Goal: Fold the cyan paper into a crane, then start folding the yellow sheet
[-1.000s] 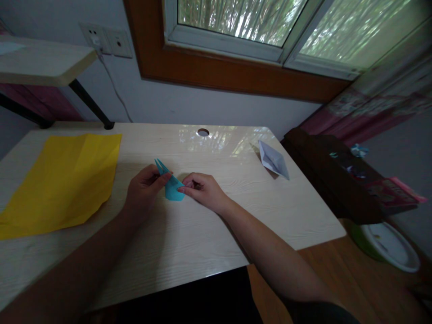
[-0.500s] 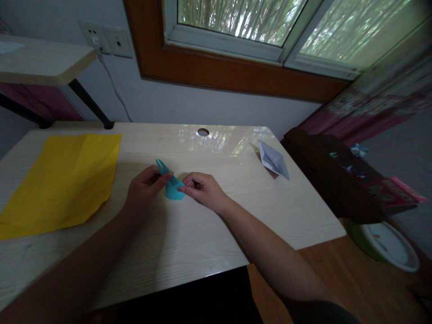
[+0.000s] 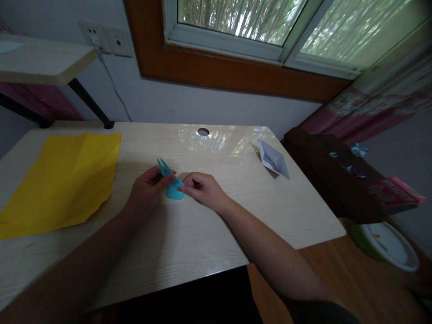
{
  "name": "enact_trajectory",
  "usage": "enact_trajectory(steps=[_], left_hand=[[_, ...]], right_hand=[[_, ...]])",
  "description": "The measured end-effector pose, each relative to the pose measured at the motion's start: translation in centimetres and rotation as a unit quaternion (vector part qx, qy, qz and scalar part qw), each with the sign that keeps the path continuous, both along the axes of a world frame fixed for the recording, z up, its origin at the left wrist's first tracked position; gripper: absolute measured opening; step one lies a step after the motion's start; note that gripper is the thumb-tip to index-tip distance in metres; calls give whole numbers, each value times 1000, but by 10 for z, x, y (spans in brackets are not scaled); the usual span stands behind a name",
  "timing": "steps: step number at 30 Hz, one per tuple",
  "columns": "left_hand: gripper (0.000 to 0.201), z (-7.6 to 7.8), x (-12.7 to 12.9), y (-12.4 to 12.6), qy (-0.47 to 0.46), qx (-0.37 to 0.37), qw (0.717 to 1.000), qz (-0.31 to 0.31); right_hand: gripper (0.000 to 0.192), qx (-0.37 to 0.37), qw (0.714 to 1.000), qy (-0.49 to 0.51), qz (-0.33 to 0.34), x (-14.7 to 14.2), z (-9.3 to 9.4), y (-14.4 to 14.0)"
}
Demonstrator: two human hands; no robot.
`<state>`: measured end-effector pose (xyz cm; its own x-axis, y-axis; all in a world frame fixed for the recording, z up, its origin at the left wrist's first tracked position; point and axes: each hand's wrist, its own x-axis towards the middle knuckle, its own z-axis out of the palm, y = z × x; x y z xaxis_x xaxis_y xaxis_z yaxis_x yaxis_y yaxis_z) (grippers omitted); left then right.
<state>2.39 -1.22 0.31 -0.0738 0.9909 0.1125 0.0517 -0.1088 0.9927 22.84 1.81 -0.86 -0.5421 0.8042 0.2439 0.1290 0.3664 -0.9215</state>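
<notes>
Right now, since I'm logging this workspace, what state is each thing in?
Turquoise folded paper: held, two tips apart
Left bare hand: pinching it
Right bare hand: pinching it too
Large yellow paper sheet: spread out, creased
Small diamond-shaped white paper: folded, untouched
White cable plug: plugged in

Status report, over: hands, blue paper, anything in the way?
Left hand, right hand: both pinching folded blue paper. Two narrow tips jut past left hand. Yellow sheet left, white folded paper right, neither touching hands.
</notes>
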Motion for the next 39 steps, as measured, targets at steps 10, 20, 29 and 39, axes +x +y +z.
enact_trajectory(steps=[10,20,29,39], left_hand=[[32,6,3,-2,18,-20,1000,-2],[33,5,1,-2,26,-13,1000,0],[33,2,0,-3,42,-6,999,0],[35,4,1,-3,51,-15,999,-1]], right_hand=[[26,3,1000,-13,0,0,1,-1],[25,5,1000,-9,7,0,2,-1],[25,-1,1000,-6,14,0,2,-2],[25,12,1000,-28,6,0,0,-1]])
